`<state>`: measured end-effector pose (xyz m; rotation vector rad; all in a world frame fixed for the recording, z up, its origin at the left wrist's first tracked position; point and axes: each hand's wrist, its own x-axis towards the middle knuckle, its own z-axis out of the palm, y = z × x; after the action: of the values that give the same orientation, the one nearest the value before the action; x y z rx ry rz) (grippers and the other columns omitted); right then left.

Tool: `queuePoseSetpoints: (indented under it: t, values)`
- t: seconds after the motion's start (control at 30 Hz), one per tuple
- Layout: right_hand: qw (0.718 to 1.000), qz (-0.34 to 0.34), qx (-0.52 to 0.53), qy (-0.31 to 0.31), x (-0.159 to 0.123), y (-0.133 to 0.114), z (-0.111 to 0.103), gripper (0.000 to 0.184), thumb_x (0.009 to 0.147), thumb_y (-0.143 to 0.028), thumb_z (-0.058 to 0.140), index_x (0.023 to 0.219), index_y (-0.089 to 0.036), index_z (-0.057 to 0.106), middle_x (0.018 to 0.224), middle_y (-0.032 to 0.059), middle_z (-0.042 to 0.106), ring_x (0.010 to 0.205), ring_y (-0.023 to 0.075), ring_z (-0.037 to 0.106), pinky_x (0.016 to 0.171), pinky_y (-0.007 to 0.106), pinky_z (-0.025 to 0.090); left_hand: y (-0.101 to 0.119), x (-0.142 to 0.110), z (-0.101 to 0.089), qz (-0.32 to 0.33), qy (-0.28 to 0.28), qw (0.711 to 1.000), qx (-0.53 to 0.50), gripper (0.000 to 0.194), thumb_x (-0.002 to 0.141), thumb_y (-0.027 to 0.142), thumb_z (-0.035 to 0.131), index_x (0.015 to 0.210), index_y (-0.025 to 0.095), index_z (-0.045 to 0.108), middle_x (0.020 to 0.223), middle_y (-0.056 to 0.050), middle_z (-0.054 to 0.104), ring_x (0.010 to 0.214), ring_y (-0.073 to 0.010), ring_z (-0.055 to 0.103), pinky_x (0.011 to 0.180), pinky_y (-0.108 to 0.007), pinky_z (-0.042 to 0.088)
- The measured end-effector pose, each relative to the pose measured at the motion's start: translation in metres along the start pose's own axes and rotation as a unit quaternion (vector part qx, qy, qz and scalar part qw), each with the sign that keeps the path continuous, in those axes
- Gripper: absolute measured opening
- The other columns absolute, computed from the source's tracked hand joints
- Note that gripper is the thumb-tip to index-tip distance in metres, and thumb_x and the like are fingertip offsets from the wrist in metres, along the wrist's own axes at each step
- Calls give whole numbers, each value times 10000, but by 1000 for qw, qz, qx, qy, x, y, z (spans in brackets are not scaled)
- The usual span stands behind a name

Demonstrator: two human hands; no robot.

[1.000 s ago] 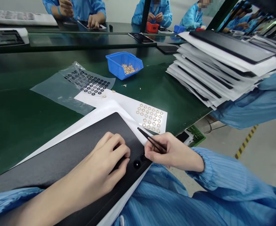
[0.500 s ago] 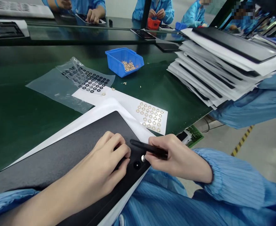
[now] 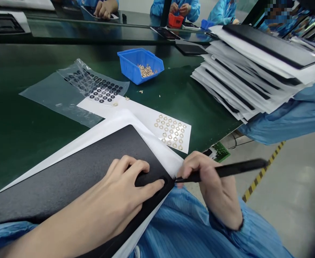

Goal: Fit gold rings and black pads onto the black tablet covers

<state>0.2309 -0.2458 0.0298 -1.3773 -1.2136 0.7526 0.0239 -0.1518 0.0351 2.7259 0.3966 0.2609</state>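
A flat black panel (image 3: 98,157) lies at a slant before me on a white sheet (image 3: 114,116). My left hand (image 3: 130,190) rests on it, fingers bent and apart, empty. Its thumb stretches to a dark round spot (image 3: 165,181) near the panel's corner and partly covers it. Gripped in my right hand (image 3: 211,182) is a slim black tool, seemingly tweezers (image 3: 238,168). Their thin tip is at the panel's corner and the wide end points right. Motion blurs the right fingertips.
Beyond the panel are a card of pale rings (image 3: 170,130), a clear bag with black rings (image 3: 101,87) and a blue bin (image 3: 140,66) of small tan pieces. A tall stack of panels and sheets (image 3: 243,82) stands right. Co-workers' hands (image 3: 103,9) show across the bench.
My right hand has turned the tweezers round and drawn back slightly right. My left thumb has extended onto the round spot. The silvery round piece by my right fingers is out of sight.
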Motion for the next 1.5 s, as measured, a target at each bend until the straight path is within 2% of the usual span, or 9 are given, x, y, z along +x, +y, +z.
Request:
queuePoseSetpoints:
  t: [0.1, 0.2, 0.3, 0.43, 0.67, 1.0, 1.37, 1.5]
  values:
    - [999, -6, -38, -3, -5, 1, 6, 124, 897, -287, 580, 813, -205, 623, 784, 17, 619, 713, 141, 629, 640, 261, 524, 0, 2, 2, 20, 11, 1000, 13, 518, 873, 33, 356, 1303, 296, 474, 1088, -94, 424, 962, -250, 406, 736, -372, 465]
    - [1000, 12, -14, 11, -7, 3, 11, 49, 873, -199, 595, 826, -207, 601, 781, 8, 625, 683, 130, 656, 599, 233, 547, 0, 5, 0, 32, 10, 999, 26, 497, 859, 30, 379, 1278, 262, 510, 1032, -98, 453, 905, -244, 420, 696, -364, 476]
    - [1000, 21, -1, 23, -7, 4, 15, 75, 856, -151, 590, 797, -198, 587, 758, 3, 621, 638, 122, 660, 584, 227, 559, -1, 6, -2, 33, -2, 999, 32, 489, 832, 21, 392, 1240, 245, 544, 1000, -97, 473, 873, -238, 430, 672, -351, 482]
    - [999, 18, -25, 29, -5, 4, 19, 129, 836, -111, 583, 737, -193, 569, 730, -9, 609, 602, 106, 634, 559, 215, 534, -2, 4, -3, 28, -14, 999, 37, 504, 853, 45, 388, 1291, 265, 505, 1047, -96, 477, 909, -243, 437, 673, -332, 478]
    - [998, 22, -48, 20, -2, 1, 20, 135, 813, -122, 595, 709, -195, 552, 710, -6, 603, 596, 114, 603, 547, 235, 505, -3, 4, -3, 21, -20, 999, 38, 493, 867, 57, 369, 1282, 287, 505, 1060, -84, 489, 920, -240, 446, 677, -318, 460]
    - [998, 14, -58, 6, 0, 3, 19, 161, 782, -97, 600, 684, -203, 529, 698, 4, 608, 579, 123, 595, 539, 246, 501, -3, 1, 1, 33, -3, 999, 36, 469, 853, 73, 407, 1262, 271, 521, 1056, -93, 487, 921, -251, 441, 673, -327, 447]
    - [999, 22, -6, -44, 8, 3, 13, 158, 756, -76, 596, 672, -187, 523, 673, 2, 602, 526, 114, 592, 480, 226, 493, -3, 2, -3, 34, -26, 999, 32, 490, 848, 39, 380, 1267, 256, 512, 1051, -99, 470, 909, -244, 448, 662, -324, 461]
    - [999, 27, 24, -22, 7, 7, 14, 126, 804, -120, 595, 706, -180, 544, 702, 4, 599, 535, 108, 611, 506, 225, 523, -4, 4, -3, 35, -26, 999, 26, 507, 857, 49, 379, 1298, 272, 489, 1058, -96, 469, 906, -235, 444, 665, -314, 461]
